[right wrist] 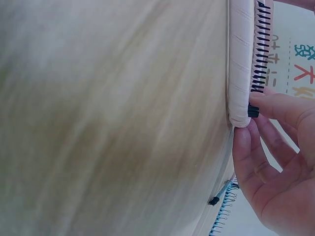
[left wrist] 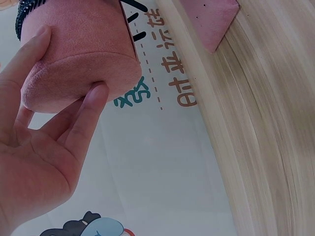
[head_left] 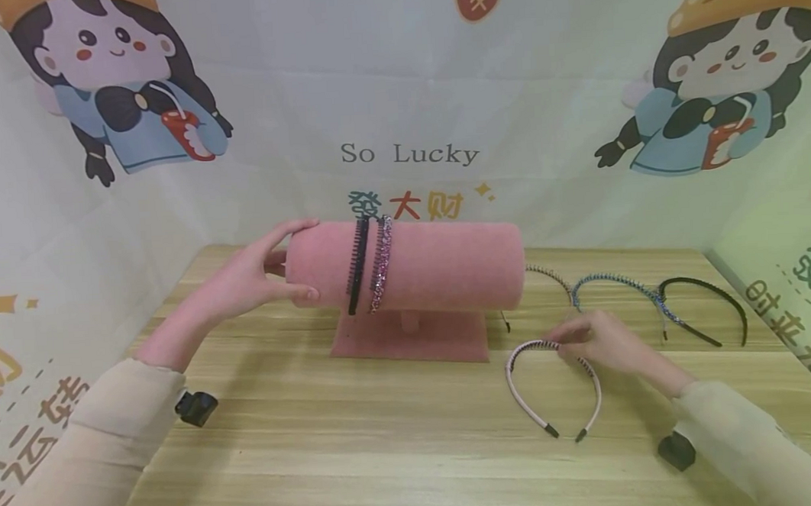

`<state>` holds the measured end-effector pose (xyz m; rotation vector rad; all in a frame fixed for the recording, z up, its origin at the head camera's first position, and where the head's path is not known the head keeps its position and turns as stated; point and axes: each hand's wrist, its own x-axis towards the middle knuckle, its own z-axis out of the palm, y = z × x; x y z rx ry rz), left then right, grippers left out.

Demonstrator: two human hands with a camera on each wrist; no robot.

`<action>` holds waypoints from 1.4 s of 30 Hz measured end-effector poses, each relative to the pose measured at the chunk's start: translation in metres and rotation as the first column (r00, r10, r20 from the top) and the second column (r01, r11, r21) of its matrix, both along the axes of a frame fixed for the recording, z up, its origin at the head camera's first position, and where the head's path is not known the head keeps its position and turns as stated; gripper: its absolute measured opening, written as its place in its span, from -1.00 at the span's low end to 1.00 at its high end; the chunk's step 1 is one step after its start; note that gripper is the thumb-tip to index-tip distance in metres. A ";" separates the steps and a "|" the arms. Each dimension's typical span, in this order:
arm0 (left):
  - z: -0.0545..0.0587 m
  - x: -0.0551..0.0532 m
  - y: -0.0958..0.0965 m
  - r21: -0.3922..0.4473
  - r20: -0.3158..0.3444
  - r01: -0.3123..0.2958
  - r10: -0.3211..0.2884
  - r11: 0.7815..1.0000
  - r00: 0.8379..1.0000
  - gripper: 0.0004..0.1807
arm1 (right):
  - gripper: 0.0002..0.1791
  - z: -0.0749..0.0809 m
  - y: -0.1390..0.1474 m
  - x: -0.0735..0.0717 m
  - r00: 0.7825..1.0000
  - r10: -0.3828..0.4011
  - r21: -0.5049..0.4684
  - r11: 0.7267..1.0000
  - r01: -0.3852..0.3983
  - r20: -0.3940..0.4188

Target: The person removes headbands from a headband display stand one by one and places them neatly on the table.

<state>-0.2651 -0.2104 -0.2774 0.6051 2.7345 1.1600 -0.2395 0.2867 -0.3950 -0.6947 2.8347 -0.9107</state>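
A pink plush display stand, with a horizontal roll (head_left: 454,266) above a flat base (head_left: 438,344), stands on the table. My left hand (head_left: 255,274) grips the roll's left end; in the left wrist view its thumb lies along the side and other fingers touch the end face. Round the roll sit a black toothed headband (head_left: 359,271) and a purple glittery headband (head_left: 382,268). Right of the base, my right hand (head_left: 606,342) pinches a pale pink headband (head_left: 510,377) near its top. Black inner teeth show on this headband (right wrist: 239,59) in the right wrist view.
Behind my right hand lie a blue headband (head_left: 609,277), a black headband (head_left: 744,312) and another thin headband (head_left: 551,273), partly hidden by the roll. Printed cloth (head_left: 404,92) hangs behind and beside the wooden table (head_left: 361,454).
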 end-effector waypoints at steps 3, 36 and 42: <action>0.000 0.000 0.000 -0.001 0.000 -0.001 0.001 1.000 1.000 -0.01 | -0.71 0.001 0.000 -0.001 1.000 -0.009 0.011 1.000 0.009 -0.006; -0.001 0.001 0.000 0.003 -0.014 0.004 -0.004 1.000 1.000 -0.02 | -0.71 0.004 0.005 -0.006 0.999 -0.018 0.057 0.998 0.020 -0.032; -0.002 0.001 0.000 0.003 -0.010 0.002 -0.002 1.000 1.000 -0.02 | -0.59 0.012 0.007 0.000 0.999 -0.007 0.053 0.999 0.009 -0.039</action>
